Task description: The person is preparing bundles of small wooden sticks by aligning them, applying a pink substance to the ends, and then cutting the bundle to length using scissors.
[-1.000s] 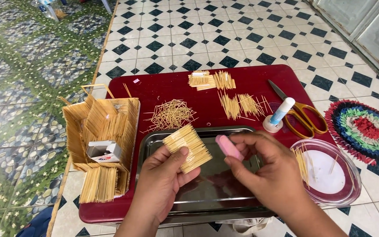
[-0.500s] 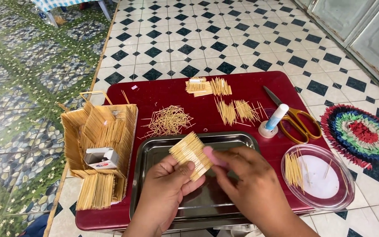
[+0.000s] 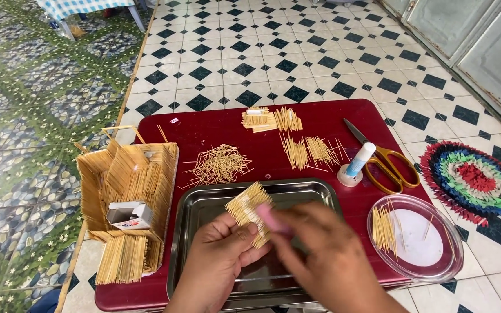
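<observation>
Hands meet low in the middle of the head view, the only view I have, and I look down on them from above. My left hand (image 3: 215, 264) holds a flat panel of glued sticks (image 3: 250, 210) by its lower edge, thumb on one side and fingers on the other, so it is closed on the panel. The panel is tilted and sits in the air just over the steel tray (image 3: 204, 214). My right hand (image 3: 326, 264) is blurry. It comes in over the panel with a small pink thing (image 3: 269, 219) at its fingertips, and that pink thing touches the panel's lower right corner. The fingers look pinched on it, but the blur stops me from telling just how they grip. The tray rests on a dark red low table (image 3: 320, 116) that stands on a black and white tiled floor (image 3: 297, 52). To the left is a stick box (image 3: 129, 179) with a small white carton (image 3: 130, 215) inside it. Behind the tray lies a loose pile of sticks (image 3: 218, 165). To the right, a glue bottle (image 3: 356, 164) stands upright, with orange-handled scissors (image 3: 387, 165) just beside it. A clear round lid (image 3: 416, 237) holds a few more sticks near the table's right edge. A bright round mat (image 3: 474, 177) lies on the floor past the table.
</observation>
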